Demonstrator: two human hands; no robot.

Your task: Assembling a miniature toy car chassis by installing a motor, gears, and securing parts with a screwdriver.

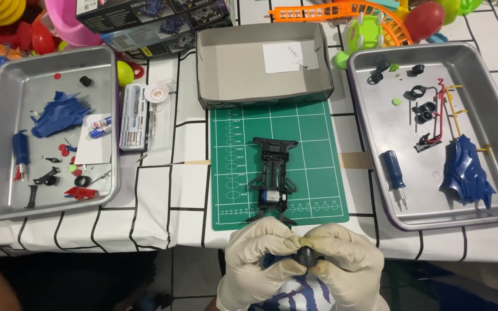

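While both gloved hands meet at the near edge of the table, they pinch one small black wheel (305, 254) between them — the left hand (259, 253) curled tight on its left side, the right hand (344, 262) closed on its right, fingertips touching the part. Both grips are narrow, fingers folded in. The wheel sits low in the view, just this side of the green mat (312, 144).

On that mat lies a black chassis (272, 178) (a small blue-and-silver motor (271, 197) is seated near its closer end), lengthwise toward the person and apart from the hands. Beyond the mat stands an open grey box (220, 63) with a white card (290, 56) inside.

The right tray (491, 57) holds a blue car shell (467, 173), a blue-handled screwdriver (395, 175), black tyres (426, 110) and a red and a yellow parts frame. The left tray (7, 69) holds another blue shell (59, 112), a second screwdriver (21, 151) and loose small parts — black, red, green. Between the left tray and the mat lies a clear tool case (134, 118). Bright plastic toys crowd the far edge.
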